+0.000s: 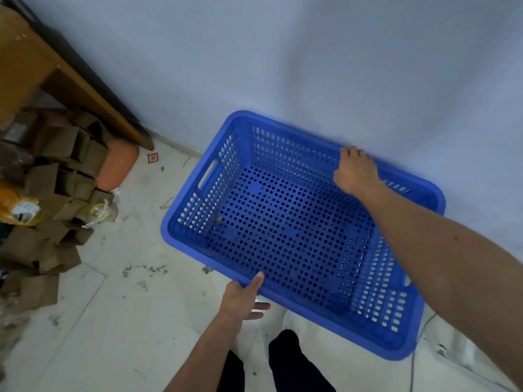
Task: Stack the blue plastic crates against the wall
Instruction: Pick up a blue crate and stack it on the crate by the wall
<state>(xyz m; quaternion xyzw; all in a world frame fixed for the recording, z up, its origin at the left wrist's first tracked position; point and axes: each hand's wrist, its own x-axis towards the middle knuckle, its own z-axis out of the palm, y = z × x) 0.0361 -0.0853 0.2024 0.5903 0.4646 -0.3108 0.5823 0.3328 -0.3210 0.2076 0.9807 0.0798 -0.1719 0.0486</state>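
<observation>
A large blue plastic crate (285,230) with perforated walls and floor is empty and sits open side up against the pale wall (283,52). My right hand (355,171) grips its far long rim, next to the wall. My left hand (243,299) holds the near long rim, thumb on top and fingers underneath. Whether the crate rests on the floor or on another crate is hidden.
A heap of brown cardboard boxes (53,193) and an orange cushion (119,165) fill the left, under a wooden table (34,60). The tiled floor (127,321) carries scattered debris. My dark trouser legs (285,363) stand just below the crate.
</observation>
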